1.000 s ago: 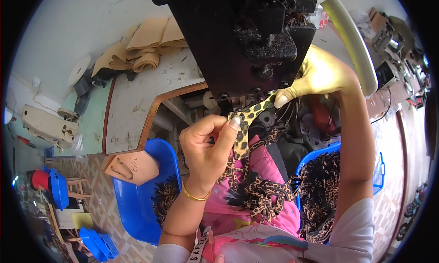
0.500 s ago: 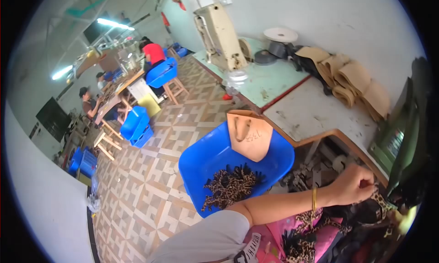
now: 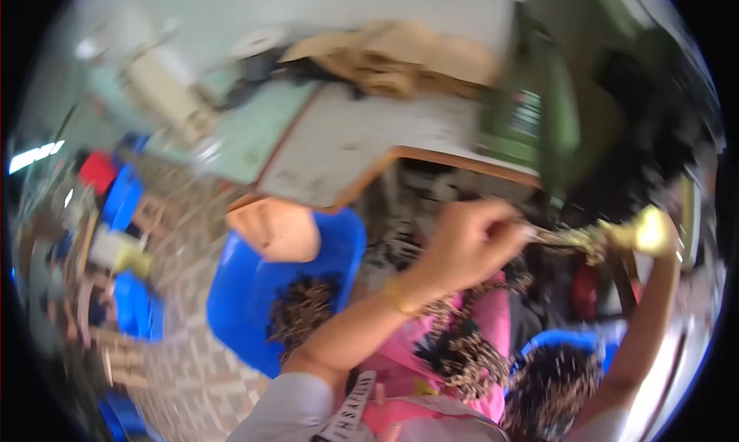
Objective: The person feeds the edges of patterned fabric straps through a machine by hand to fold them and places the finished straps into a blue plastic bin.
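Note:
My left hand (image 3: pixel 479 238), with a gold bracelet at the wrist, is closed in a pinch on one end of a leopard-print fabric strip (image 3: pixel 568 239). The strip runs across to my right hand (image 3: pixel 645 231), which is closed around its other end; bright light and blur wash out those fingers. More leopard-print strips (image 3: pixel 473 365) with dark ends lie heaped on the pink cloth (image 3: pixel 400 380) over my lap. Below my right forearm, a dark leopard-print pile (image 3: pixel 550 388) sits in or against a blue basket (image 3: pixel 566 337).
A blue tub (image 3: pixel 231 319) at left holds leopard-print pieces (image 3: pixel 302 307) and a tan paper bag (image 3: pixel 275 230). The worktable (image 3: pixel 354 126) carries tan sheets (image 3: pixel 400 53) and a green machine (image 3: pixel 531 96). A cream sewing machine (image 3: pixel 169 92) stands further left.
The view has swung to the right, so the tub and tables now sit further left. My right hand has come into sight, and a strip is stretched between both hands.

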A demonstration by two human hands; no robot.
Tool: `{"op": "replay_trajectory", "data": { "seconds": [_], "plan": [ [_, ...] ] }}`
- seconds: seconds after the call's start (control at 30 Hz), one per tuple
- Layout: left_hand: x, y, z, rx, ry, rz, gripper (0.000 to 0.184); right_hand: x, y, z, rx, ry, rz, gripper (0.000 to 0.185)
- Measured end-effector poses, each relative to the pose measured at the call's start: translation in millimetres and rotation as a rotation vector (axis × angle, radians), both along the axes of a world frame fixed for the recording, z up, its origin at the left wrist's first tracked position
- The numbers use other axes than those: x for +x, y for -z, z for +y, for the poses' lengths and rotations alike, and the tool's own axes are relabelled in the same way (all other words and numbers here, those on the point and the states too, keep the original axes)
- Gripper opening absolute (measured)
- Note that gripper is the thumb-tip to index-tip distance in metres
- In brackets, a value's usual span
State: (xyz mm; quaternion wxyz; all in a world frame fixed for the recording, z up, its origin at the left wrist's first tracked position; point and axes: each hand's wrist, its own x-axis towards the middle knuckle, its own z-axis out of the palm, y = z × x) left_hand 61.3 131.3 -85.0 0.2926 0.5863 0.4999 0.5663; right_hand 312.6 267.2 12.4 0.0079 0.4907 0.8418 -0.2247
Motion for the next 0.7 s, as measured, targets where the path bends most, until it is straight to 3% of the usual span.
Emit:
{"op": "replay_trajectory", "data": {
  "seconds": [0.07,0.17,0.27,0.3,0.37,0.6,0.63,0.7],
  "plan": [
    [-2.3,-6.4,-4.2,-0.141,0.049,-0.093,0.014,-12.8,-5.0,0.8,-0.117,-0.014,0.004,0.026],
    [-1.9,-1.0,-2.1,-0.152,0.059,-0.217,0.012,-16.4,5.9,-0.6,-0.363,-0.247,0.482,0.016],
    [-4.4,-2.7,-1.2,-0.148,0.051,-0.236,0.015,-17.1,11.1,1.5,-0.447,-0.295,0.570,0.013],
    [-6.9,-3.2,-2.6,-0.148,0.043,-0.227,0.015,-19.2,3.3,-1.8,-0.372,-0.337,0.487,0.016],
    [-12.2,-0.1,-3.3,-0.117,0.015,-0.207,0.018,-22.5,22.4,3.3,-0.282,-0.435,0.580,0.018],
    [-31.8,-3.1,-10.0,-0.187,-0.058,-0.166,0.017,-33.5,35.1,-18.9,-0.228,-0.318,0.679,0.030],
    [-27.6,1.7,-7.5,-0.056,-0.135,-0.157,0.014,-33.5,38.5,-18.8,-0.156,-0.324,0.651,0.030],
    [-24.1,8.8,-4.1,0.278,-0.507,0.243,0.014,-35.2,49.4,-19.4,-0.013,-0.365,0.707,0.030]
  ]
}}
